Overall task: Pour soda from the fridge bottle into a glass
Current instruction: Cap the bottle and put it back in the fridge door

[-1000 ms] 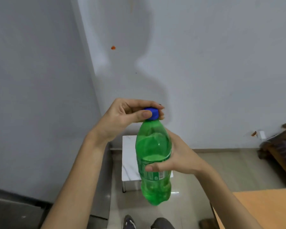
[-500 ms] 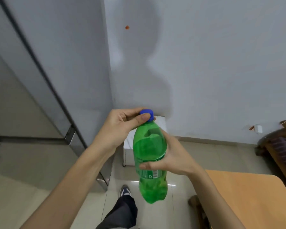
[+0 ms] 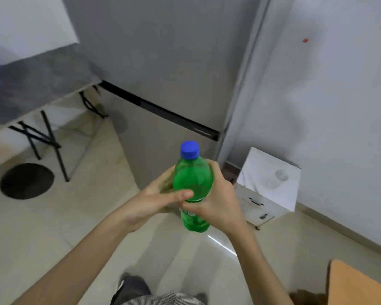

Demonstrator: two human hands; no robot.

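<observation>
A green soda bottle (image 3: 193, 180) with a blue cap (image 3: 189, 149) stands upright in front of me, held in both hands. My right hand (image 3: 217, 201) wraps its right side at the label. My left hand (image 3: 161, 199) grips its left side, thumb across the front. The cap is on and no hand touches it. Two clear glasses (image 3: 277, 178) stand on a small white table (image 3: 260, 164) to the right, by the wall. Behind the bottle the grey fridge (image 3: 163, 84) has its doors closed.
A grey folding table (image 3: 31, 84) with black legs stands at the left, a dark round mat (image 3: 26, 181) on the floor below it. A wooden tabletop corner (image 3: 359, 285) shows at the bottom right. My shoe and trouser leg are at the bottom centre.
My left hand left the cap and dropped to the bottle's body. My view swung left, bringing the fridge front and the grey folding table into sight.
</observation>
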